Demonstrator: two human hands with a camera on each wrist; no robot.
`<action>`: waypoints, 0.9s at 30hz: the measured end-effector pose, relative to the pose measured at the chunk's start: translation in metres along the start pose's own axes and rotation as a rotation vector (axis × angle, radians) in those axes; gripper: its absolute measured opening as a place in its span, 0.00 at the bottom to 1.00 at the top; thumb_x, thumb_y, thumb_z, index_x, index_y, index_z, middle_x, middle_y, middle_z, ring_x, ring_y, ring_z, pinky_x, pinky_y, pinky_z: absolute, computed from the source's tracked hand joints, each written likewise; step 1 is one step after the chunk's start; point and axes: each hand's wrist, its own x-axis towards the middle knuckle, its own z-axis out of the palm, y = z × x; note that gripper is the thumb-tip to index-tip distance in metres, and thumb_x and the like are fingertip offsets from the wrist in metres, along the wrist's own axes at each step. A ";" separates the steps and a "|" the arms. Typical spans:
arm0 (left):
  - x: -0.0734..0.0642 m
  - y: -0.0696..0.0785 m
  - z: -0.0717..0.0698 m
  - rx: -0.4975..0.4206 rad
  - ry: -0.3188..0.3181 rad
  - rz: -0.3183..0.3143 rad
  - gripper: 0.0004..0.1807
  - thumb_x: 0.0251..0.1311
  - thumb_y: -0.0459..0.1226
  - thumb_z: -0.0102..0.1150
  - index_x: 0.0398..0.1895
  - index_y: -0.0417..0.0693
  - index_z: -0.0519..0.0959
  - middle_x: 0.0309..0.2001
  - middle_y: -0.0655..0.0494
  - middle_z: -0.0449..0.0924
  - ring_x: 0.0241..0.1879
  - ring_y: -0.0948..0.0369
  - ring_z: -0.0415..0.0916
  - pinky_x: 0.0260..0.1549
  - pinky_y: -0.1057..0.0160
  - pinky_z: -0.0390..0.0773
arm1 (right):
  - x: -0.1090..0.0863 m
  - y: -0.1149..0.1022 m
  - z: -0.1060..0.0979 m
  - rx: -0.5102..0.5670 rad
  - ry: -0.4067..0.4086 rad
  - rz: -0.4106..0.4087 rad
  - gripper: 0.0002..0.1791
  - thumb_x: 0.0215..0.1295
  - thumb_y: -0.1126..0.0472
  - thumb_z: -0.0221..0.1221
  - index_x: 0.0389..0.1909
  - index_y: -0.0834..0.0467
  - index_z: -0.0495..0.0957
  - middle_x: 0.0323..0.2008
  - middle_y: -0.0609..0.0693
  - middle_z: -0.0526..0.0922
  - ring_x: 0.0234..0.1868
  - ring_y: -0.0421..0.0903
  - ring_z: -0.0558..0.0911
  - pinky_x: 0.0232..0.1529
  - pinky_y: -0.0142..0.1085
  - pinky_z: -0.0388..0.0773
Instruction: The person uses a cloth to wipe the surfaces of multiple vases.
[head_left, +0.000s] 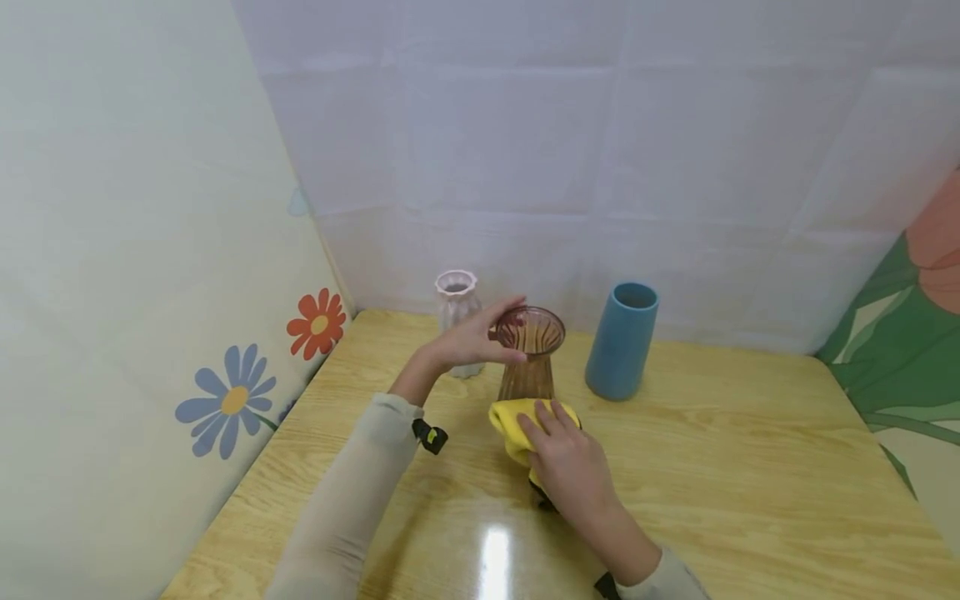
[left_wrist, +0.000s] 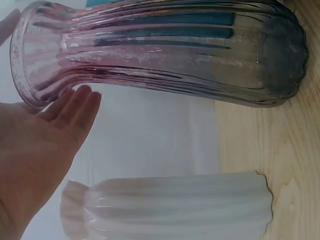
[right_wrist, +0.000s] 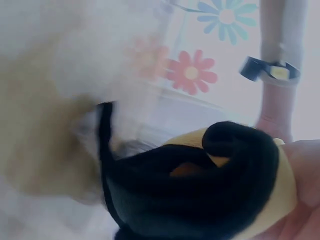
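Observation:
A ribbed, see-through pinkish-brown glass vase (head_left: 527, 379) stands on the table. My left hand (head_left: 474, 340) holds it round the neck just under the rim, thumb in front and fingers behind. The left wrist view shows those fingertips (left_wrist: 89, 100) at the neck of the glass vase (left_wrist: 165, 60). My right hand (head_left: 576, 468) grips a folded yellow cloth (head_left: 512, 423) against the vase's lower part. Seen from the right wrist, the cloth (right_wrist: 200, 195) has a dark, rolled-over underside, and much of that view is blurred. The vase's base is hidden behind the cloth in the head view.
A white fluted vase (head_left: 459, 312) stands behind my left hand, partly covered by it. To the right is a tall blue vase (head_left: 622, 346). The wood-grain table (head_left: 750, 467) meets a pale back wall (head_left: 510, 150) and a flower-patterned side sheet (head_left: 150, 250).

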 end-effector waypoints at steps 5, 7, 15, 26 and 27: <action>0.000 0.013 0.005 0.053 0.058 0.024 0.55 0.56 0.53 0.73 0.82 0.56 0.51 0.78 0.52 0.56 0.73 0.52 0.61 0.69 0.47 0.66 | 0.009 0.008 -0.017 -0.005 0.134 -0.056 0.34 0.39 0.66 0.81 0.54 0.58 0.84 0.53 0.63 0.85 0.53 0.64 0.84 0.45 0.50 0.86; 0.002 0.023 0.009 0.134 0.080 0.013 0.52 0.58 0.55 0.71 0.81 0.54 0.53 0.77 0.51 0.59 0.72 0.51 0.63 0.68 0.47 0.68 | 0.012 0.012 -0.022 -0.010 0.164 -0.072 0.34 0.39 0.66 0.81 0.54 0.58 0.84 0.54 0.63 0.84 0.54 0.64 0.84 0.45 0.50 0.86; 0.010 0.055 0.019 0.442 0.084 -0.098 0.52 0.59 0.64 0.64 0.79 0.49 0.57 0.76 0.48 0.62 0.75 0.48 0.59 0.70 0.43 0.64 | 0.024 0.027 -0.019 -0.087 0.242 -0.125 0.33 0.42 0.69 0.80 0.54 0.60 0.83 0.53 0.62 0.85 0.54 0.62 0.84 0.40 0.46 0.87; 0.011 0.069 0.025 0.586 0.041 -0.237 0.58 0.55 0.65 0.66 0.81 0.47 0.53 0.77 0.44 0.59 0.76 0.45 0.55 0.71 0.42 0.62 | 0.032 0.029 0.004 -0.067 0.243 -0.137 0.23 0.51 0.75 0.71 0.50 0.59 0.83 0.50 0.59 0.86 0.51 0.61 0.86 0.27 0.42 0.85; 0.011 0.070 0.026 0.592 0.039 -0.243 0.58 0.55 0.65 0.66 0.81 0.46 0.52 0.77 0.44 0.58 0.76 0.45 0.55 0.71 0.43 0.62 | 0.031 0.029 0.006 -0.067 0.239 -0.132 0.23 0.51 0.74 0.71 0.50 0.58 0.83 0.50 0.59 0.86 0.50 0.61 0.86 0.28 0.43 0.86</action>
